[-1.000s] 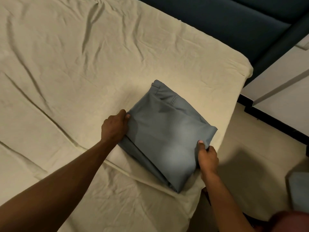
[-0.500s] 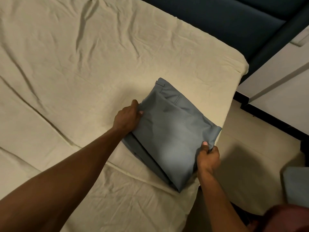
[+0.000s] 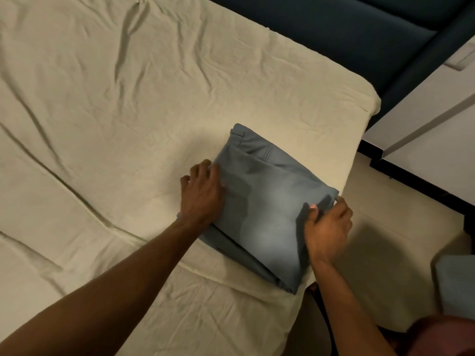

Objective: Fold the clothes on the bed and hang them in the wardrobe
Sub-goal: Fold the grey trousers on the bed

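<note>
Right now your folded blue-grey trousers (image 3: 267, 209) lie on the wrinkled cream bedsheet (image 3: 108, 119), close to the bed's right-hand corner, with their near end almost at the mattress edge. They form a thick, roughly rectangular bundle set at a slant, the waistband with its belt loop at the far end and several layers of cloth showing along the near left side.

Your left hand (image 3: 203, 194) rests on the bundle's left edge. Its fingers are spread and fairly straight, lying partly on the cloth and partly on the sheet, so it presses rather than grasps. Your right hand (image 3: 329, 227) is at the bundle's right corner, where the thumb lies on top of the fabric and the curled fingers go round the edge below, pinching the cloth between them. That corner sits just at the side of the mattress, above the pale floor (image 3: 401, 242).

Beyond the bed stands a dark blue upholstered headboard (image 3: 334, 37), and to its right a white cabinet with a black base (image 3: 426, 140). A pale blue-grey object (image 3: 457, 286) shows at the right edge, too cropped to identify. A dark red garment (image 3: 444, 335) that you wear fills the lower right corner.
</note>
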Motion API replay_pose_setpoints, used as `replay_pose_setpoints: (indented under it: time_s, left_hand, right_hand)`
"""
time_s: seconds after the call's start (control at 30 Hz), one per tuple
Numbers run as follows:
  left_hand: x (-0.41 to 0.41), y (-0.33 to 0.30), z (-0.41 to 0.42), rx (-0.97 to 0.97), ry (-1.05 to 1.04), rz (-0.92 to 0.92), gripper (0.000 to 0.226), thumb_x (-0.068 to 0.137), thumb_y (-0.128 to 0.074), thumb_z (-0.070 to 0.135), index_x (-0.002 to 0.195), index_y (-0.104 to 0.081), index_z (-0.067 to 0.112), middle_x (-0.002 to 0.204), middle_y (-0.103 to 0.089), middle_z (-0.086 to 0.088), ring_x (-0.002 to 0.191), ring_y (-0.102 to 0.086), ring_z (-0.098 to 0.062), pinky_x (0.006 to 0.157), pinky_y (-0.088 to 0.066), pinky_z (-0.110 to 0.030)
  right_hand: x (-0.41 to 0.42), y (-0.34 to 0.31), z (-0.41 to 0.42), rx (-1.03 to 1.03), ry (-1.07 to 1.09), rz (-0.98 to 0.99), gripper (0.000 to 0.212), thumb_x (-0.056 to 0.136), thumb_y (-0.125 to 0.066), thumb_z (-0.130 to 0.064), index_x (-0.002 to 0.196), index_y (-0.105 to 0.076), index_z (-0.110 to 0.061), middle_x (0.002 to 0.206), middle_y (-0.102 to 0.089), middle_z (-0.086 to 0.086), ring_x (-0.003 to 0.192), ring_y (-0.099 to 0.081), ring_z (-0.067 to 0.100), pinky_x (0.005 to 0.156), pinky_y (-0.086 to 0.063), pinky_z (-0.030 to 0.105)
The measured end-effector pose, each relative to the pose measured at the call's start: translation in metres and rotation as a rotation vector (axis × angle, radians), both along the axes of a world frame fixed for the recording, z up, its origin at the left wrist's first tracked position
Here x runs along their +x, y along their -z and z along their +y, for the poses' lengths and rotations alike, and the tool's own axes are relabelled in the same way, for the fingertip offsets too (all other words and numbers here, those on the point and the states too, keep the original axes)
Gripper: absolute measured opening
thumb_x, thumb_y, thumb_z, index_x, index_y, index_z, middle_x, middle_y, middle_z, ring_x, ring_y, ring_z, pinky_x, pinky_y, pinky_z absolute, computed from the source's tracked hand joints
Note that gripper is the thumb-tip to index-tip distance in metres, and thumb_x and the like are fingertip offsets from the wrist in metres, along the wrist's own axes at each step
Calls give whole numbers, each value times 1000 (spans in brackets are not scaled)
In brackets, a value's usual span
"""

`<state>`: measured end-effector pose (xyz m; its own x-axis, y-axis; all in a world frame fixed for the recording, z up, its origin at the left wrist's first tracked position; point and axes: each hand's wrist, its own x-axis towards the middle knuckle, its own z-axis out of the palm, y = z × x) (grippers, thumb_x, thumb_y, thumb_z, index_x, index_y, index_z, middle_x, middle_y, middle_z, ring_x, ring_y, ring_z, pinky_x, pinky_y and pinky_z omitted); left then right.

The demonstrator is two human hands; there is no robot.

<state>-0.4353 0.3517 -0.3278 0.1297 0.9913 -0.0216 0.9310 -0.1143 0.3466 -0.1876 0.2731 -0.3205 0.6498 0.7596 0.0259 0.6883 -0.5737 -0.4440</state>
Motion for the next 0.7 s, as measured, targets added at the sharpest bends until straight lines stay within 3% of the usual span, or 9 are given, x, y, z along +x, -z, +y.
replay_pose_setpoints:
  time_s: [0.1,0.2,0.3,0.47,0.6,0.7]
  left_hand:
    - [33,1,-1,-80,344,143,63,105,-24,48,160,0,25,167,10,-5,154,9,-29,122,-1,-56]
    - [60,15,9,-45,551,206,66,100,-6,60,156,14,31,163,26,-1,150,26,-24,119,14,-57]
    - [61,31,35,-85,530,280,79,86,8,73,156,13,36,165,23,0,149,26,-26,118,17,-58]
    - [11,50,75,-160,241,188,81,86,-6,84,154,17,46,165,22,4,151,23,-26,118,13,-61]
    - [-9,39,77,-239,159,175,82,87,-6,84,154,16,43,165,22,1,150,24,-26,117,16,-61]
    - [-5,20,50,-58,202,133,78,92,-9,77,158,6,38,167,15,-2,153,15,-26,119,7,-62]
  right_hand:
    - [-20,3,10,-68,-424,-215,58,102,-39,-44,150,-34,-11,155,-37,16,141,-36,38,112,-34,51]
    - [-24,18,26,-261,-627,-251,71,99,-14,-57,160,-16,-20,167,-12,7,153,-6,32,122,-7,53]
    - [-9,40,30,-375,-599,-226,83,88,7,-71,160,2,-30,168,6,-1,153,12,30,122,6,54]
    - [-6,49,31,-373,-520,-194,80,90,-5,-76,159,5,-35,167,12,-4,151,18,33,117,16,56]
    - [-4,46,31,-393,-504,-190,83,89,-6,-78,158,5,-35,167,11,-3,151,18,34,118,11,63]
    - [-15,31,25,-351,-508,-186,85,90,-10,-77,160,0,-30,168,5,1,152,11,36,116,2,68]
